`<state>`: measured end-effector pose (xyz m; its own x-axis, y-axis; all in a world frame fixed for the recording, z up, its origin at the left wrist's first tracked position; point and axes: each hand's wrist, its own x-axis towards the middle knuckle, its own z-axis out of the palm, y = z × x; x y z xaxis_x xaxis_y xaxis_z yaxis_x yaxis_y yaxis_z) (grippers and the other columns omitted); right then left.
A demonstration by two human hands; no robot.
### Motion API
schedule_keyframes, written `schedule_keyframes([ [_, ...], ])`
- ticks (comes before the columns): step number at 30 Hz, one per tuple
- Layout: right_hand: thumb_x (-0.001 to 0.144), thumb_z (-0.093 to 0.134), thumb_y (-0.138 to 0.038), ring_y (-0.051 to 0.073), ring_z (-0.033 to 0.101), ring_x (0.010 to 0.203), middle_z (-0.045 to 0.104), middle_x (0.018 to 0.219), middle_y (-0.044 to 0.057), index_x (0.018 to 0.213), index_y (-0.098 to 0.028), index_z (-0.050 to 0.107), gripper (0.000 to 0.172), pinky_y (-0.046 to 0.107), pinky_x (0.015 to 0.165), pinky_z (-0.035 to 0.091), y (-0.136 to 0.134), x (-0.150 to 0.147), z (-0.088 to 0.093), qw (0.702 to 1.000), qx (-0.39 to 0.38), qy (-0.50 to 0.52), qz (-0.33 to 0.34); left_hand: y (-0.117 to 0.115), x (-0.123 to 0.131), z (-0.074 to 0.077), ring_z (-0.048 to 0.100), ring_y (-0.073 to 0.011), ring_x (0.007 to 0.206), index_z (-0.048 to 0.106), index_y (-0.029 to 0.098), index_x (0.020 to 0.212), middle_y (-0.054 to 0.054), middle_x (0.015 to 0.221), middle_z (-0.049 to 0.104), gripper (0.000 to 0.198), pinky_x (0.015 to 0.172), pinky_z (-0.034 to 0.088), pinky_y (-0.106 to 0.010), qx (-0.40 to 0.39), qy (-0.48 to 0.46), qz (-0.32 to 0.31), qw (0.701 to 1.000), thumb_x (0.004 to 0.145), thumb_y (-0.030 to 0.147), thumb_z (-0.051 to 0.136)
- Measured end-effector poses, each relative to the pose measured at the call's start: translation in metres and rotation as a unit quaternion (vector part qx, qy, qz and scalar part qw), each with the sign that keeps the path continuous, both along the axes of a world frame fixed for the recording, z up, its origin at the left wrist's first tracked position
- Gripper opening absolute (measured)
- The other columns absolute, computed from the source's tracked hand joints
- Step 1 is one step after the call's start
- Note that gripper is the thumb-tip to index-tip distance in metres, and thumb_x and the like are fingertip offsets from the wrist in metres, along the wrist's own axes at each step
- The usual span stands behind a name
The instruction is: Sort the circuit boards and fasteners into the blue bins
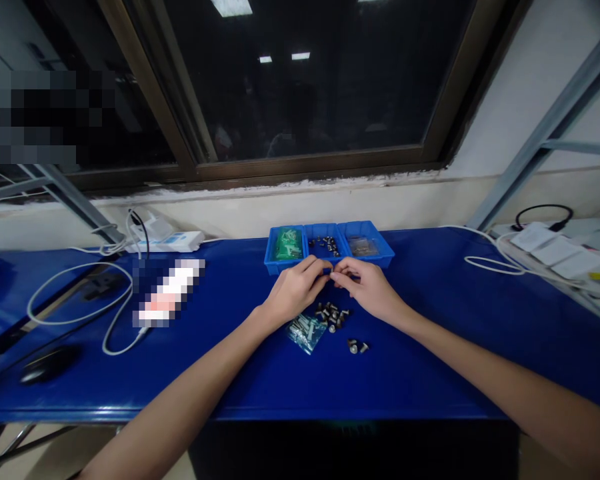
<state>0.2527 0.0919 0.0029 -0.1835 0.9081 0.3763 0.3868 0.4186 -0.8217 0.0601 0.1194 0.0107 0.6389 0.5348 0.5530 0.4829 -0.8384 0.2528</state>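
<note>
Left hand and right hand meet at mid-bench above a blue-covered tabletop, fingertips together directly in front of a row of three joined blue plastic bins. Grip: the hands are together, but any small part between the fingers is hidden, so a hold cannot be confirmed. Left bin: green-packed parts in a clear bag. Middle bin: dark metal fasteners. Right bin: a flat clear bag, contents unclear. Just below the hands, a loose cluster of small metal fasteners lies on the tabletop, touching or just beside a small clear bag of screws. Two similar fasteners sit slightly apart, to the right. Well left of the hands: a black computer mouse and a looped white cable. Far right: a white power strip.
</note>
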Motion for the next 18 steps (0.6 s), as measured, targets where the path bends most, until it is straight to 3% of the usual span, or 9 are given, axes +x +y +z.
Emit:
schedule_keyframes([
  [10, 0.095, 0.052, -0.03, 0.012, 0.053, 0.056, 0.063, 0.069, -0.002, 0.079, -0.02, 0.061, 0.021, 0.027, 0.056, 0.037, -0.0031, 0.0013, 0.0066, 0.989, 0.09, -0.11, -0.033, -0.0005, 0.0005, -0.0012, 0.06, -0.0142, 0.08, 0.058, 0.016, 0.105, -0.005, 0.092, 0.059, 0.024, 0.073, 0.054, -0.03, -0.006, 0.021, -0.002, 1.0, 0.103, 0.031, 0.039],
  [18, 0.097, 0.044, -0.023, 0.015, 0.056, 0.065, 0.062, 0.075, 0.001, 0.085, -0.021, 0.057, 0.017, 0.027, 0.063, 0.041, -0.0064, 0.0013, 0.0087, 0.978, 0.139, -0.156, -0.026, 0.0013, 0.0002, -0.0015, 0.063, -0.0162, 0.086, 0.058, 0.015, 0.105, -0.007, 0.096, 0.062, 0.023, 0.078, 0.055, -0.033, -0.011, 0.015, 0.001, 1.0, 0.103, 0.028, 0.039],
])
